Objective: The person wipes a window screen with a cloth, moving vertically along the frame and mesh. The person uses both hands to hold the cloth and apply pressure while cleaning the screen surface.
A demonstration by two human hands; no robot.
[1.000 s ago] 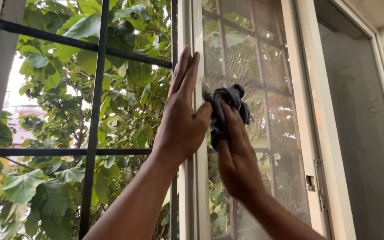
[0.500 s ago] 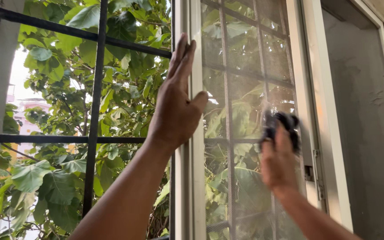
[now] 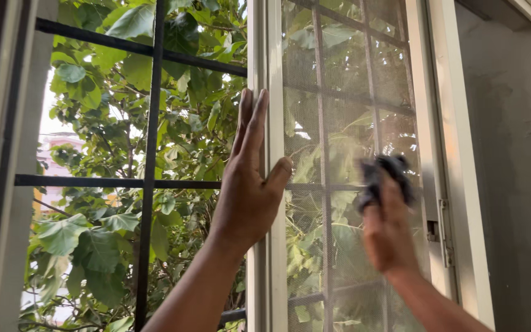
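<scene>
My left hand point(image 3: 248, 184) lies flat against the white upright frame point(image 3: 270, 74) of a mesh window screen, fingers straight and pointing up, thumb hooked over the frame's edge. My right hand point(image 3: 388, 227) presses a crumpled dark grey cloth point(image 3: 383, 173) against the mesh panel point(image 3: 339, 123), near its right side. The right hand and cloth are blurred by motion. Green leaves show through the mesh.
Black metal grille bars point(image 3: 150, 184) cross the open window on the left, with leafy branches point(image 3: 112, 98) behind them. A white frame with a latch point(image 3: 442, 221) borders the screen on the right, beside a grey wall point(image 3: 517, 184).
My right hand swept the cloth from the screen's left edge across to its right side. My left hand stayed on the frame and sits a little lower in view.
</scene>
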